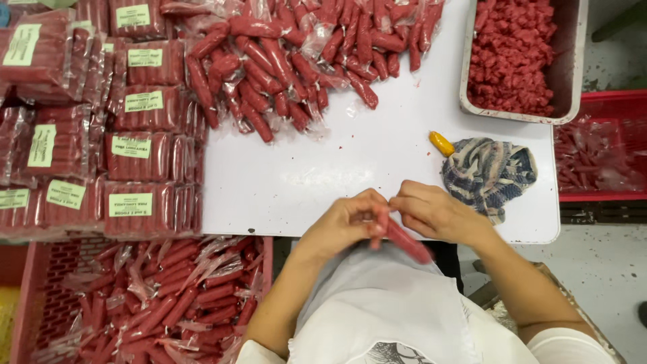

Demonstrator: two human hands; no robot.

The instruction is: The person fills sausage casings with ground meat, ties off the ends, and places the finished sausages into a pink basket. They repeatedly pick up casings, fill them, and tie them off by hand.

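Both hands share one grip: left hand [344, 226] and right hand [431, 210] meet fingertip to fingertip over the near edge of the white worktop [303, 182], each pinching an end of a single red sausage [404, 239] that slants down toward the apron.

Left to right:
- Stacked labelled sausage packs [138, 145] cover the worktop's left side.
- Red crate [155, 303] of loose wrapped sausages sits below, near the left elbow.
- Heap of wrapped sausages [296, 61] lies at the far edge.
- Metal tray [569, 74] of red mince stands far right; a striped cloth [488, 172] and small yellow object [441, 143] lie just beside the right hand.

Step, as judged: working the sausage's casing or wrap at its end. Next calls for fine finger work.

Room: bare worktop ahead of the hands; cloth crowds the right; the near edge is directly under the wrists.
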